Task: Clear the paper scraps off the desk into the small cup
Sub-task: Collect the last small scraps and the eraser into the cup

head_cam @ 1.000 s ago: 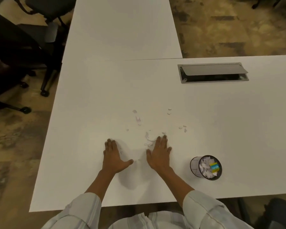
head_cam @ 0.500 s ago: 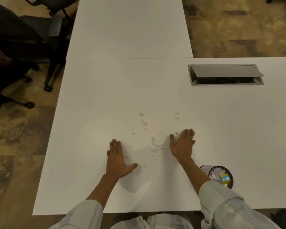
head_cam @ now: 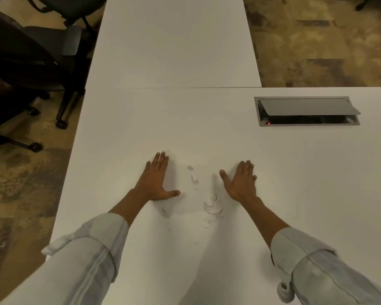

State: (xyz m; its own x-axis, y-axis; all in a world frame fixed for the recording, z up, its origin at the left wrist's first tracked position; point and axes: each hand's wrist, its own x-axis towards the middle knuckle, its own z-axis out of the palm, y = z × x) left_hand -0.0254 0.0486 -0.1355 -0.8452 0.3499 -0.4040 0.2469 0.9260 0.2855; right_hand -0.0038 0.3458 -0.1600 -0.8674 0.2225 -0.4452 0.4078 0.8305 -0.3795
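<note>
Small white paper scraps (head_cam: 212,209) lie on the white desk (head_cam: 306,172) between my two hands. A thin trail of more scraps (head_cam: 193,177) runs up the middle, and a few bits (head_cam: 164,210) lie near my left thumb. My left hand (head_cam: 156,178) is flat on the desk, palm down, fingers together, left of the scraps. My right hand (head_cam: 240,181) is flat too, on their right side. Neither hand holds anything. The small cup is hidden behind my right sleeve or out of view.
A grey cable hatch (head_cam: 307,111) with its lid raised is set into the desk at the far right. A second white desk (head_cam: 174,40) joins at the back. Black office chairs (head_cam: 31,62) stand on the patterned carpet to the left.
Both hands have slid farther away from me along the desk and now flank the scraps. The view has moved closer and the cup has dropped out of sight.
</note>
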